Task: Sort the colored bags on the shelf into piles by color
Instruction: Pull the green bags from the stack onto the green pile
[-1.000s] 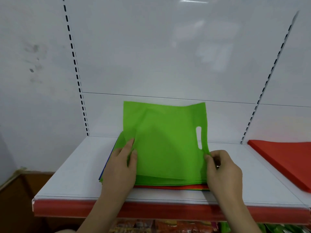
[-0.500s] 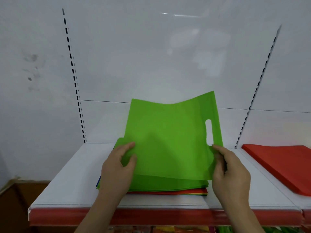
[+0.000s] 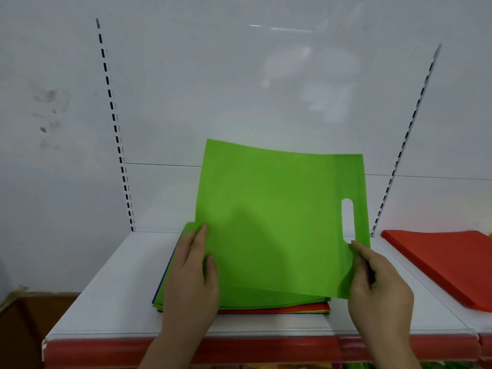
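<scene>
- Pinching the near right corner of the top green bag [image 3: 277,222], just under its handle slot, the right hand [image 3: 378,283] lifts this bag off the mixed stack [image 3: 274,308].
- The left hand [image 3: 191,278] lies on the stack's left side; its fingers look nearly straight and press at the bag's left edge.
- The stack sits on the white shelf [image 3: 106,296]; a red pile [image 3: 452,259] lies well apart to the right.
- I judge the step is separating one green bag. Next, it needs a free place for green, apart from red.
</scene>
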Tool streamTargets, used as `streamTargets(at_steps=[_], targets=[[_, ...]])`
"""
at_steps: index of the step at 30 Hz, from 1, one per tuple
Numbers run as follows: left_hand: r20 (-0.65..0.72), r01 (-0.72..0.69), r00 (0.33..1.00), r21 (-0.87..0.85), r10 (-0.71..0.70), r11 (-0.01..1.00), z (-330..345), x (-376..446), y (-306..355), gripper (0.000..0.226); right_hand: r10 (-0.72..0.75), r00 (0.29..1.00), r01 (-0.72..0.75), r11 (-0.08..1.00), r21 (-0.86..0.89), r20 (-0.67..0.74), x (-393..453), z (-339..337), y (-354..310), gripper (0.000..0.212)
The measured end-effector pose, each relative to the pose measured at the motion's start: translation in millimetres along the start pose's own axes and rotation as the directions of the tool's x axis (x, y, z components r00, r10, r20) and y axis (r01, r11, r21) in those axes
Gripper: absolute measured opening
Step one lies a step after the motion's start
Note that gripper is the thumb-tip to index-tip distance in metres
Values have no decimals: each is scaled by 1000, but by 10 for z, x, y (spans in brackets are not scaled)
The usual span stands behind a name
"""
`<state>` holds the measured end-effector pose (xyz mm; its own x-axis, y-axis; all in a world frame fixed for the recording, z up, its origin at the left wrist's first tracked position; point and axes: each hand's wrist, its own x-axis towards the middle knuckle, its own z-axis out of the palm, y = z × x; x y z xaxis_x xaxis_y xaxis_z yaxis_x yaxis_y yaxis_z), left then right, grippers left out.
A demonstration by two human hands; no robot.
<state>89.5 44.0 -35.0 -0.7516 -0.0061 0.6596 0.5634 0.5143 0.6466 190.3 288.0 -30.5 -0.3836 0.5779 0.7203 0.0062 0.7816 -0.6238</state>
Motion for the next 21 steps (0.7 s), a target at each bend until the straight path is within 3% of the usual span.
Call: streamTargets(at_steps=[11,21], targets=[[76,-31,996,-70,37,997,313,-181,244,54,-32,996,20,991,-136,-84,-89,-434,116,50],[171,-118,975,-141,142,983,768,-454,1151,54,58,977,-102,973,-208,-205,15,-1328,621,54]])
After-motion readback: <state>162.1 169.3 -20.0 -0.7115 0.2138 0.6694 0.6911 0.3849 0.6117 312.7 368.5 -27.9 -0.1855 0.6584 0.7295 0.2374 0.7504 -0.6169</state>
